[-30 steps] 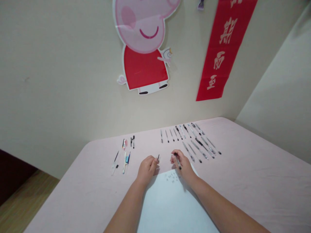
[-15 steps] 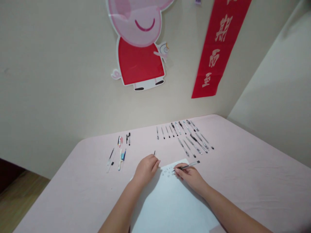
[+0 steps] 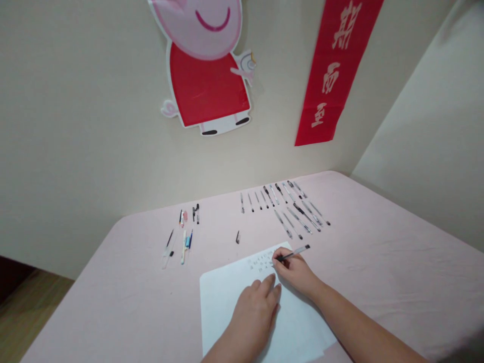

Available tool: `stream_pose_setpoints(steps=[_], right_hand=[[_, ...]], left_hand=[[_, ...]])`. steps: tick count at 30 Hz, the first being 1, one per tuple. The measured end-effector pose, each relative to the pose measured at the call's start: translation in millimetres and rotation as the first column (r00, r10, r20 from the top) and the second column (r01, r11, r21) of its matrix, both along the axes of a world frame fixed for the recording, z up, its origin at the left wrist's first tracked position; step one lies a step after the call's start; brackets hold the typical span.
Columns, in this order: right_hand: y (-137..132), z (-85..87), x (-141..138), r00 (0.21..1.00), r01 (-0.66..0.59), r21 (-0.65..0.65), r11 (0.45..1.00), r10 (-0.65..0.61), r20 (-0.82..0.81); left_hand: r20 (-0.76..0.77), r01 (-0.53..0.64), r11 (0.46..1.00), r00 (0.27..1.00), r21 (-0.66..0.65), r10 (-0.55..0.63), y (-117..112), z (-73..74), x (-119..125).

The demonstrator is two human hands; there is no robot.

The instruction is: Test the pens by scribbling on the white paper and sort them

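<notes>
My right hand (image 3: 290,267) grips a pen (image 3: 298,251) with a clear barrel and a black end, its tip down at the upper part of the white paper (image 3: 223,287). Small rows of dark handwriting (image 3: 260,260) show there, just left of the pen tip. My left hand (image 3: 257,310) lies on the paper below the writing, fingers stretched out, holding nothing. Beyond the paper's top edge, a pen cap (image 3: 238,237) with a dark clip lies on the pink cloth.
Several pens and refills lie in two rows, with a black pen (image 3: 306,217) among them, at the back right. Left of the paper are more pens and pen parts, among them a white and blue pen (image 3: 184,247). The wall (image 3: 113,151) rises behind the table.
My left hand has moved down and right from beyond the paper's top edge onto the sheet, uncovering the cap. My right hand still holds the pen at the writing. The view has shifted slightly.
</notes>
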State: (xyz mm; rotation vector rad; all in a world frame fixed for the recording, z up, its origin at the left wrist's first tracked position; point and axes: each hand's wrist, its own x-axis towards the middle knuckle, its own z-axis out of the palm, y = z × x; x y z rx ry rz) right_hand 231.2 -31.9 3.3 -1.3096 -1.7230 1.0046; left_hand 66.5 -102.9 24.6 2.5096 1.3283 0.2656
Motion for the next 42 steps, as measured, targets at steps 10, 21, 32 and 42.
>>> stream_pose_setpoints(steps=[10, 21, 32, 42], right_hand=[[-2.4, -0.4, -0.5, 0.983, -0.068, 0.070, 0.995, 0.055, 0.174], [-3.1, -0.1, 0.1, 0.974, -0.074, 0.105, 0.992, 0.050, 0.219], [-4.0, 2.7, 0.0, 0.980, -0.074, 0.080, 0.994, 0.057, 0.189], [-3.8, 2.8, 1.1, 0.982, -0.054, 0.087, 0.995, 0.038, 0.183]], left_hand=[[0.060, -0.071, 0.997, 0.996, -0.002, 0.071, 1.6, -6.0, -1.1], [0.016, -0.084, 0.996, 0.996, -0.019, 0.084, 2.3, 2.0, -2.1], [0.008, -0.089, 0.996, 0.996, -0.022, 0.089, 2.2, 2.4, -2.2], [-0.009, -0.071, 0.997, 0.997, -0.004, 0.071, 2.9, 0.6, -2.0]])
